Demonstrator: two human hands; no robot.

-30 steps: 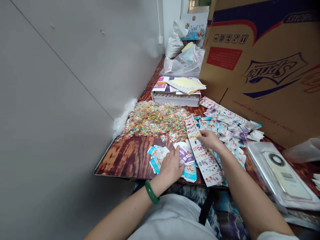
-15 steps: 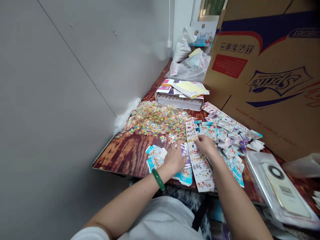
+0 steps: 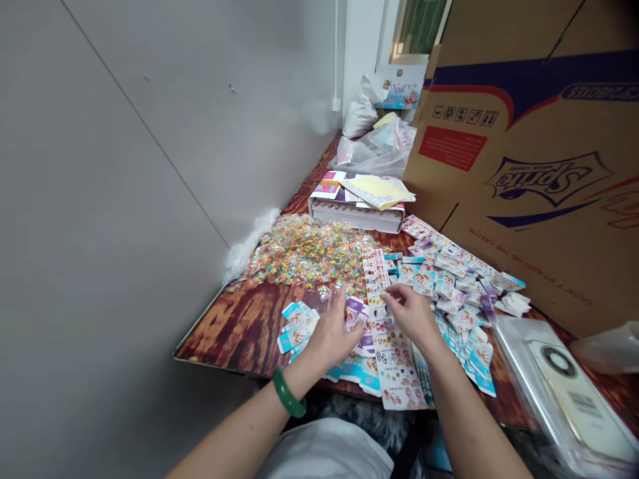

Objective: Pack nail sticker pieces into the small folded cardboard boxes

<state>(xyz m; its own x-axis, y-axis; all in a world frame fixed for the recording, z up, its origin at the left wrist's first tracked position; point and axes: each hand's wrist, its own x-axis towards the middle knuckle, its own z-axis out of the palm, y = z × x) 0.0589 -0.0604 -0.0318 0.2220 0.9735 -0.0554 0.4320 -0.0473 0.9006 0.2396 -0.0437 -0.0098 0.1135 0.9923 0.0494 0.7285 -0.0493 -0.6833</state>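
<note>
My left hand (image 3: 333,336), with a green bangle (image 3: 288,394) at the wrist, has its thumb and fingers around a small purple-and-white carton (image 3: 355,311). My right hand (image 3: 410,316) is closed in a pinch above a long strip of nail sticker sheets (image 3: 394,362); what its fingertips hold, if anything, is too small to make out. Flattened blue-and-white cartons (image 3: 299,322) lie beside and under my left hand. Beyond both hands spreads a heap of tiny clear packets with colourful pieces (image 3: 309,253).
Folded small boxes (image 3: 452,279) pile up on the right. A phone (image 3: 574,386) rests on clear plastic bags there. Behind stand a sticker-filled box (image 3: 357,216) and a large cardboard carton (image 3: 524,179). A grey wall (image 3: 150,166) borders the table's left.
My left hand has turned and now has the purple carton between thumb and fingers. My right hand has drawn its fingertips into a pinch above the sticker strip. The view has tilted up slightly.
</note>
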